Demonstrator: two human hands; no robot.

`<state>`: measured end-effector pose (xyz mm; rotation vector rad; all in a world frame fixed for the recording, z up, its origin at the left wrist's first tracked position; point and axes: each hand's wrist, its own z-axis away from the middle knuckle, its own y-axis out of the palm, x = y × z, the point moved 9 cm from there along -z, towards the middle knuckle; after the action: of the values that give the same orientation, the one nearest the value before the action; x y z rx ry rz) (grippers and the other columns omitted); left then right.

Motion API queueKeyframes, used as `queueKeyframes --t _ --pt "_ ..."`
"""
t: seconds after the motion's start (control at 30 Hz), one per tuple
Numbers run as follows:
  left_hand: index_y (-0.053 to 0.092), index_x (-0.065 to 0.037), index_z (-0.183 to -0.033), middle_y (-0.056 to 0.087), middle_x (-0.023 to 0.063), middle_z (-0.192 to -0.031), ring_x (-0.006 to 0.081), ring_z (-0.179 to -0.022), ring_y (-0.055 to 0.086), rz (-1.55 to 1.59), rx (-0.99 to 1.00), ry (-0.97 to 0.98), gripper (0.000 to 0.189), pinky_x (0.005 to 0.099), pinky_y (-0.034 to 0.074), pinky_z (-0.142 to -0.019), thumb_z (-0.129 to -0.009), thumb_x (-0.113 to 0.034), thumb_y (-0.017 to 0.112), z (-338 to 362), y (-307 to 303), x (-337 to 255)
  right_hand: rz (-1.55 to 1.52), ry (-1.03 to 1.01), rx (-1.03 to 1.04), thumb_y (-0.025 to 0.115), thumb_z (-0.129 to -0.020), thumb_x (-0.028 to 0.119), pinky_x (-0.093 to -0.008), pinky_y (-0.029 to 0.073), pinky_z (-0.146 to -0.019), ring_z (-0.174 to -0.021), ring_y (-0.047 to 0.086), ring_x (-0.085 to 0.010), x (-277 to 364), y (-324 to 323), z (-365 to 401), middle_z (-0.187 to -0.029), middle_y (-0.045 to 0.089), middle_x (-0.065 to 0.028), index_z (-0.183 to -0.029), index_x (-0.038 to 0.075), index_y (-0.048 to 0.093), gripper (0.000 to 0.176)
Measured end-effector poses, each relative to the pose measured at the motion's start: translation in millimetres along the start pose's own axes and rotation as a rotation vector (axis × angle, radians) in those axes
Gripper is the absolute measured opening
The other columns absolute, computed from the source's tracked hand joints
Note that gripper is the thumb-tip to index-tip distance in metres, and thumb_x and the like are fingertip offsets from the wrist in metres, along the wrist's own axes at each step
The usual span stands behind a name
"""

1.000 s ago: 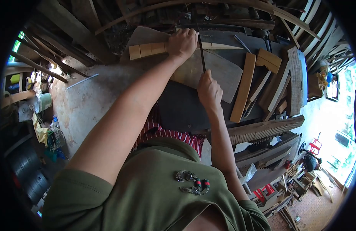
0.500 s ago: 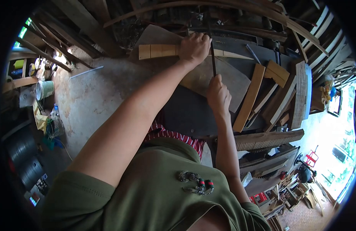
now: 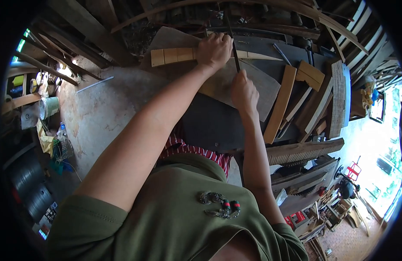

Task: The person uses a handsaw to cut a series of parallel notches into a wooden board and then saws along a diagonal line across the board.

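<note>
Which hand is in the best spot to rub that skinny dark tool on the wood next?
Probably the right. The right hand grips the skinny dark tool, which crosses the pale wood strip, while the left hand is busy holding that strip down.

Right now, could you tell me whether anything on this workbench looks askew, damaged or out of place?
Nothing looks damaged or spilled. The left hand holds the wooden strip on the bench, and the right hand holds a thin dark tool across it. Only the wooden offcuts at the bench's right lie heaped at mixed angles.
</note>
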<state>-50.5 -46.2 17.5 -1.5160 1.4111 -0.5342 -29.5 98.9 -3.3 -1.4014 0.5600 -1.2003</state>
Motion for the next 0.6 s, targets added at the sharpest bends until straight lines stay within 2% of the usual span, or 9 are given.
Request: queueKeyframes --t 0.17,0.37,0.5,0.6 --pt "0.061 -0.012 -0.084 0.066 0.0051 -0.083 0.0250 -0.080 0.067 -0.006 -0.007 -0.002 0.024 0.0409 0.055 -0.064 -0.095 -0.030 0.052 -1 1 2 -0.010 -0.067 -0.098 0.046 -0.091 0.016 -0.0558 0.052 -0.068 -0.076 0.067 -0.0442 14 -3 -28 -0.080 0.068 -0.0246 -0.096 0.005 0.048 0.012" --pt "0.061 -0.012 -0.081 0.066 0.0052 -0.082 0.0241 -0.080 0.066 -0.006 -0.037 0.017 0.024 0.0392 0.055 -0.063 -0.095 -0.029 0.053 -1 -4 -1 -0.021 0.054 0.070 0.047 -0.091 0.016 -0.0541 0.052 -0.071 -0.079 0.067 -0.0430 -3 -1 28 -0.080 0.068 -0.0239 -0.096 0.005 0.050 0.012" --pt "0.061 -0.011 -0.081 0.066 0.0054 -0.082 0.0249 -0.081 0.066 0.006 -0.022 0.005 0.024 0.0409 0.055 -0.063 -0.095 -0.029 0.053 -1 0 1 -0.004 0.000 -0.028 0.046 -0.091 0.017 -0.0538 0.052 -0.071 -0.079 0.068 -0.0429 7 0 -23 -0.080 0.068 -0.0239 -0.096 0.004 0.049 0.014" --pt "0.061 -0.011 -0.082 0.066 0.0053 -0.083 0.0251 -0.081 0.066 -0.008 -0.006 -0.010 0.024 0.0412 0.055 -0.064 -0.095 -0.029 0.052 -1 1 1 -0.021 -0.038 -0.089 0.045 -0.090 0.018 -0.0539 0.052 -0.071 -0.079 0.067 -0.0436 12 -4 -26 -0.080 0.068 -0.0239 -0.096 0.004 0.049 0.015"
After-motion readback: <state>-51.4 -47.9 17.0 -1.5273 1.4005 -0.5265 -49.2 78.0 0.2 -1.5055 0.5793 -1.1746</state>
